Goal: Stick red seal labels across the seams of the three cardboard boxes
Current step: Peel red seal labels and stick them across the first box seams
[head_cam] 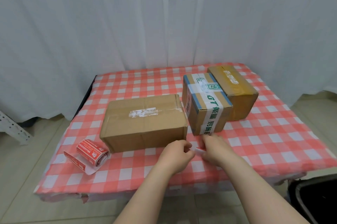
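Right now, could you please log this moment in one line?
left hand, right hand: pinch red label | label roll: beside large box | large box, taped box, far box: tops without red label

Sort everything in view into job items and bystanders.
Job: large plain box, green-taped box, yellow-taped box, roll of red labels, red label pinched in the right hand.
Lying about: checked tablecloth, white curtain, black bin, perforated metal rack.
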